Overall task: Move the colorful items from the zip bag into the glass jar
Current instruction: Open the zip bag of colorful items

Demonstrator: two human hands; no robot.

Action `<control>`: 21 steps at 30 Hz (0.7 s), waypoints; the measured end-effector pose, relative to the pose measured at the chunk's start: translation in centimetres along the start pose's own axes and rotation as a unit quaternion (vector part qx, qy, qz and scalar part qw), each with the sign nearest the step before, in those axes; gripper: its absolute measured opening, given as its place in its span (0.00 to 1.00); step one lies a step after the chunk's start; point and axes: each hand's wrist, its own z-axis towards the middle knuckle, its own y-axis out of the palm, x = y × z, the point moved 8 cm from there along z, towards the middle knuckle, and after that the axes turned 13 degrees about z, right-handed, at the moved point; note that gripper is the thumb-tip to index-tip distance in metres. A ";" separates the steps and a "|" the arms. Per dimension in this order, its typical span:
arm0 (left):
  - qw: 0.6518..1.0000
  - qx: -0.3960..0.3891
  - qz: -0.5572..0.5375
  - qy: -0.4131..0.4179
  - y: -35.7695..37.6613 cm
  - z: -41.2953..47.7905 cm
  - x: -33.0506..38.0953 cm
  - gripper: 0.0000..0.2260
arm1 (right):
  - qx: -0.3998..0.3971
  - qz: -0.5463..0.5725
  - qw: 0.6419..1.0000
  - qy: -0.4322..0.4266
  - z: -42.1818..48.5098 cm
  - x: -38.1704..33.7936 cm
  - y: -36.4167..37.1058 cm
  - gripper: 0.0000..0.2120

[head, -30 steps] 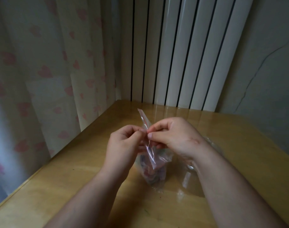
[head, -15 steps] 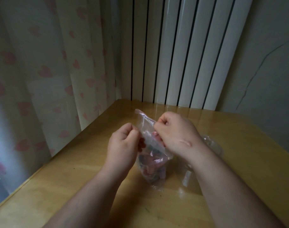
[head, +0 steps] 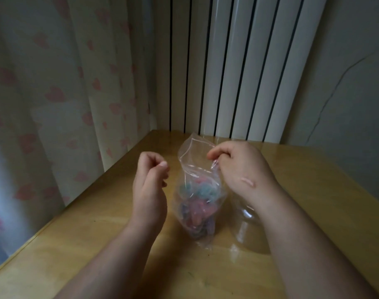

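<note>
A clear zip bag [head: 191,169] stands upright on the wooden table [head: 97,223], its mouth spread apart at the top. Colorful items [head: 197,203] in pink, blue and purple fill its lower half. My right hand [head: 240,171] pinches the bag's top right edge. To the left of the bag, my left hand [head: 150,184] is a short gap away from it, with its fingers curled against the thumb and nothing in them. The glass jar [head: 245,231] stands just right of the bag, largely hidden under my right forearm.
A heart-patterned curtain [head: 54,104] hangs along the table's left edge. A white ribbed radiator [head: 238,72] stands behind the table's far edge, and a grey wall [head: 346,93] is at the right. Bare tabletop lies near me and to the right.
Both hands were pinching the bag's top together. The zip has come apart, my left hand has let go and drawn left, and my right hand holds the mouth apart.
</note>
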 end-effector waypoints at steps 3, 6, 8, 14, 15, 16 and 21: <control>0.991 -0.130 0.021 -0.024 1.9 0.0 -1.7 0.27 | 0.030 0.060 0.998 0.018 0.4 0.9 -0.5 0.14; 0.947 -0.310 0.061 -0.061 4.8 -1.4 -3.4 0.40 | 0.030 0.088 0.995 0.028 0.6 1.5 -0.5 0.13; 0.928 -0.336 0.152 -0.051 5.3 -1.6 -4.4 0.41 | 0.018 0.087 0.996 0.029 0.7 1.7 -0.5 0.13; 0.916 -0.263 0.299 -0.050 4.5 -1.1 -4.6 0.34 | -0.024 -0.012 0.999 -0.021 0.3 1.3 0.0 0.11; 0.911 -0.230 0.342 -0.029 4.1 -0.8 -4.2 0.33 | -0.012 -0.026 0.999 -0.030 0.1 1.1 -0.3 0.10; 0.899 -0.195 0.391 -0.010 3.6 -0.6 -3.8 0.34 | 0.003 -0.045 0.998 -0.037 -0.1 0.8 -0.6 0.08; 0.886 -0.137 0.443 -0.019 2.2 0.1 -4.0 0.35 | 0.041 -0.097 0.994 -0.039 -1.2 0.9 -2.6 0.04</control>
